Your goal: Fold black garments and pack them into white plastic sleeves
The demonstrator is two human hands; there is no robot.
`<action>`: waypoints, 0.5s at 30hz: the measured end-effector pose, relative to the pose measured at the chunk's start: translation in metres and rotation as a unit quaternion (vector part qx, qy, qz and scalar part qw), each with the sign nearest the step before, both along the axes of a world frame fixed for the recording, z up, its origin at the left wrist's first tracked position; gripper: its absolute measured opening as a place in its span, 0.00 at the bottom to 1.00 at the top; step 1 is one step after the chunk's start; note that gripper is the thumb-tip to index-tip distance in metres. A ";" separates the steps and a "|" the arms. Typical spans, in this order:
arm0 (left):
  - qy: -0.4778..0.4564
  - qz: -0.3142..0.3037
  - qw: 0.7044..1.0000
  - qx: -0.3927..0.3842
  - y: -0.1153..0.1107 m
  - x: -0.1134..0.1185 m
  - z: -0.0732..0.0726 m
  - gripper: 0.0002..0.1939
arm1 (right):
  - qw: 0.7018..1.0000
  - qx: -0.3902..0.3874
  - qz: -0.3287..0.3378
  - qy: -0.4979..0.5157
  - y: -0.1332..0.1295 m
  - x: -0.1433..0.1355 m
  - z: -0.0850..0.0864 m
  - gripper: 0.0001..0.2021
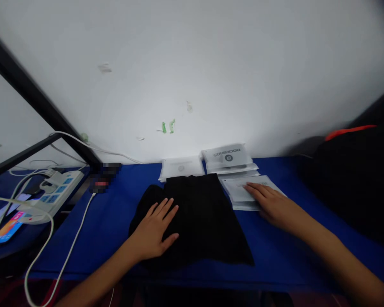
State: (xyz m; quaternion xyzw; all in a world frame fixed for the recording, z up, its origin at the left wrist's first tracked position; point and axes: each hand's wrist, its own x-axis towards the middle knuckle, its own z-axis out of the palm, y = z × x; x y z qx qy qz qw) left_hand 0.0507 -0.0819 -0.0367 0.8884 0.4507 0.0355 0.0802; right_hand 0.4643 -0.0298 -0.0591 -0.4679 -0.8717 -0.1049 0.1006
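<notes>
Left hand [156, 228]: palm down, open, with fingers spread and thumb set apart to the right. It lies flat on the left part of a black cloth [201, 217]; the forearm enters from the lower left and the fingers point away from the person, slightly right. Nothing is gripped by it.

Right hand [272, 204]: back uppermost, forearm entering from the lower right, fingers extended toward the left and resting on a white packet [237, 192]. The thumb is hidden; whether the hand grips the packet cannot be told.

The black cloth lies between the hands, its straight, narrower edge facing the wall [192, 76]. It widens toward the person, ending in a pointed corner at the near right. Its long axis cannot be determined. The packet under the right fingers runs roughly left to right.

Beyond the right hand and slightly left is a packet stack [227, 157] with dark lettering; a further white pouch [181, 168] lies beyond the left hand, at the cloth's far edge. Well left of the left hand are a power strip [56, 196], a lit phone [9, 228] and a white cable [83, 221]. A dark bulky item [355, 183] with an orange edge stands right of the right hand. The left hand covers part of the cloth; the right covers part of its packet.
</notes>
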 end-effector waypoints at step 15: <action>-0.024 -0.061 0.997 -0.031 0.005 0.025 -0.005 0.43 | 0.990 0.138 0.022 0.035 -0.018 -0.047 0.053 0.19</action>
